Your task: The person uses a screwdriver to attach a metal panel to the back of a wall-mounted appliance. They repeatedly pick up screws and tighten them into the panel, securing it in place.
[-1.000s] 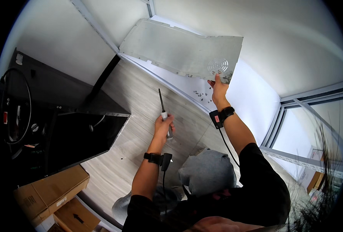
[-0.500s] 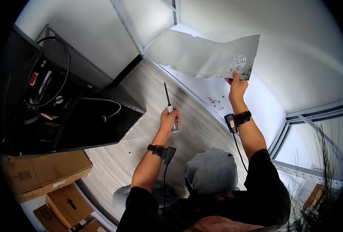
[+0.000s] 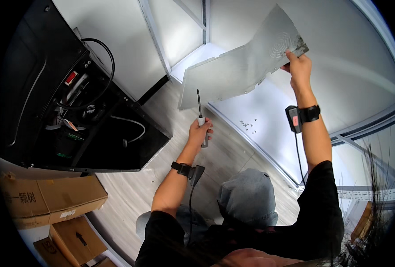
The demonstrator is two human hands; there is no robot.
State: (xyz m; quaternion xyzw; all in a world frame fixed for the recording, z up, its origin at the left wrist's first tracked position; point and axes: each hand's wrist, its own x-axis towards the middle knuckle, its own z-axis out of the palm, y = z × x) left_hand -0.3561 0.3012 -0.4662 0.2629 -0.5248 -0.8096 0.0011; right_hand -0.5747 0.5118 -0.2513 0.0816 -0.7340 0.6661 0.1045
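My left hand [image 3: 199, 131] is closed round the grey handle of a screwdriver [image 3: 200, 104], its dark shaft pointing away from me. Out to the right, my right hand [image 3: 299, 67] grips the edge of a thin, bent grey metal panel [image 3: 233, 73], close to its round pattern of vent slots. The panel is raised and tilted, and its left end lies behind the screwdriver tip as I see it. Below it, several small screws [image 3: 247, 125] are scattered on a white ledge [image 3: 268, 107]. To the left stands a black machine cabinet [image 3: 113, 147] with its inside exposed.
Inside the cabinet show a red switch [image 3: 71, 78], a looped black cable [image 3: 112, 66] and a loose grey cable [image 3: 137, 123]. Cardboard boxes [image 3: 72, 193] are stacked at the lower left. White wall panels [image 3: 340, 58] in metal frames enclose the far and right sides.
My right hand has moved right and farther away, tipping the panel so its vented end rises and its left end drops. The screwdriver stays in my left hand. The view has shifted leftward.
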